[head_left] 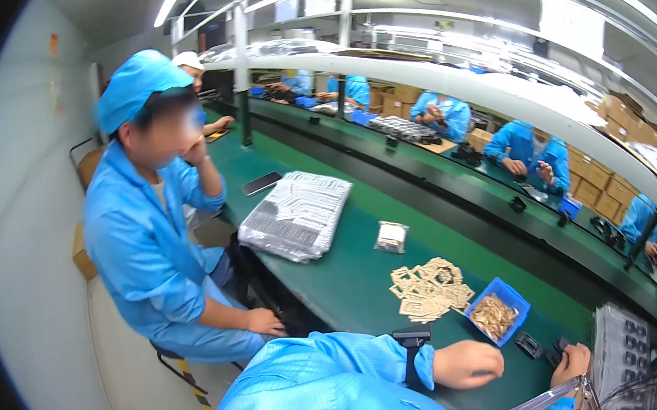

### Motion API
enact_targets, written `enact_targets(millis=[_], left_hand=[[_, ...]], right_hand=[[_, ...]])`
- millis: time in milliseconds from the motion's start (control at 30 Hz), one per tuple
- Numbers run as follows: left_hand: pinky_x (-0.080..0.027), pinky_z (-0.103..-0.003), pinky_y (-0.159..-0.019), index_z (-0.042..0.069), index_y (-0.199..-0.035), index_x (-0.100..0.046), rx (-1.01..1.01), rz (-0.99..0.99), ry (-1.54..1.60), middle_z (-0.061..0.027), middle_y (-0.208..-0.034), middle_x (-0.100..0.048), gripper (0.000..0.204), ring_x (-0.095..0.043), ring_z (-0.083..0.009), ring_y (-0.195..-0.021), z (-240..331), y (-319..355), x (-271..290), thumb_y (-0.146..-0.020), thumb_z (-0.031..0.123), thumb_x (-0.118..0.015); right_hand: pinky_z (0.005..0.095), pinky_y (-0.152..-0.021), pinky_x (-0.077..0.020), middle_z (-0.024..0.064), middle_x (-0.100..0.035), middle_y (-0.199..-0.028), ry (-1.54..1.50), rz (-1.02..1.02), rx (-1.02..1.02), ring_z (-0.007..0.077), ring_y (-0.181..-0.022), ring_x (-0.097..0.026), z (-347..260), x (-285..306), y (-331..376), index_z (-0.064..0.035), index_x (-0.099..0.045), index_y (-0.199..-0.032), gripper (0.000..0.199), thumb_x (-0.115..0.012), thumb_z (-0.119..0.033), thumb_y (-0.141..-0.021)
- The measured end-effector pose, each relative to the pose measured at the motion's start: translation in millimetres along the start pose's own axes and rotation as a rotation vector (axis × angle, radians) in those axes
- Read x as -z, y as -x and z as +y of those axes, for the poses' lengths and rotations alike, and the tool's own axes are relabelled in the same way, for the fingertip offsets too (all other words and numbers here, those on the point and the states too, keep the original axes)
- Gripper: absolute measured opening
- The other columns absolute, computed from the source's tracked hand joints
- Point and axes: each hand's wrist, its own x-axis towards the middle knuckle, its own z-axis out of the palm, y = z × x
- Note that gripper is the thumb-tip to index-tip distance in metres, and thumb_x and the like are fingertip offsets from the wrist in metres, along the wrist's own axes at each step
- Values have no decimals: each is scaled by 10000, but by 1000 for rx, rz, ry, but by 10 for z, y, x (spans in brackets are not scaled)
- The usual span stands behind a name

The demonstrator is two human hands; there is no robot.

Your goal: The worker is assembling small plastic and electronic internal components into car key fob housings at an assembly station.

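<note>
Pinching black part (554, 352), lower right of frame, with our right hand (571, 364); left hand (468, 364) half-curled, contents unclear. Best we support part's edges lightly.

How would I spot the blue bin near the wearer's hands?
On the long green table, find the pile of flat beige frames. Just right of it, beyond the left hand, sits a small open blue bin. Its bright blue walls, around small tan pieces, set it apart from that pile.

The held black part (554, 356) looks plastic, the bin (508, 291) smooth plastic, the bundle's wrap (297, 215) glossy film, the sleeve (354, 357) cloth.
</note>
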Motion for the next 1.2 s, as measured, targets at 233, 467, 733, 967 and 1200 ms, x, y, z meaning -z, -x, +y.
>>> enact_targets(millis=[233, 467, 733, 967, 1200], left_hand=[[-564, -395, -801, 44, -1005, -669, 263, -30, -160, -119, -1034, -688, 100, -672, -324, -952, 484, 885, 449, -908, 65, -657], [-551, -414, -834, 44, -1016, -688, 724, -49, -724, -100, -1060, -695, 165, -661, -316, -975, 440, 1233, 1158, -906, 165, -670], [-553, -447, -765, 38, -1036, -634, 746, -175, -935, -118, -1008, -667, 219, -672, -333, -870, -22, 1087, 1171, -827, 100, -655], [-543, -453, -687, 25, -903, -623, 740, -319, -1039, -130, -861, -642, 102, -661, -331, -776, -31, 1056, 1221, -823, 88, -623], [-549, -440, -718, 32, -916, -625, 645, -232, -1023, -125, -885, -656, 105, -668, -318, -819, -64, 1092, 1205, -823, 80, -622]], right_hand=[[481, -882, -501, 163, -647, -913, -178, -219, 271, 419, -993, -610, -755, 157, 171, -1, -650, -923, 183, -683, 48, -750], [451, -813, -527, 126, -668, -861, -257, -372, 187, 374, -946, -628, -1032, 210, -30, -21, -674, -865, 211, -784, 24, -691], [461, -847, -538, 185, -715, -977, -1259, -218, 216, 338, -988, -669, -1588, 997, -488, 4, -687, -1002, 356, -819, -237, -775], [525, -964, -433, 234, -613, -1172, -2470, -316, 292, 398, -1164, -526, -2249, 1032, -592, -2, -628, -1166, 545, -786, -378, -804], [588, -1081, -328, 283, -512, -1368, -2709, -365, 286, 458, -1340, -383, -2411, 1026, -507, -9, -569, -1330, 736, -754, -518, -832]])
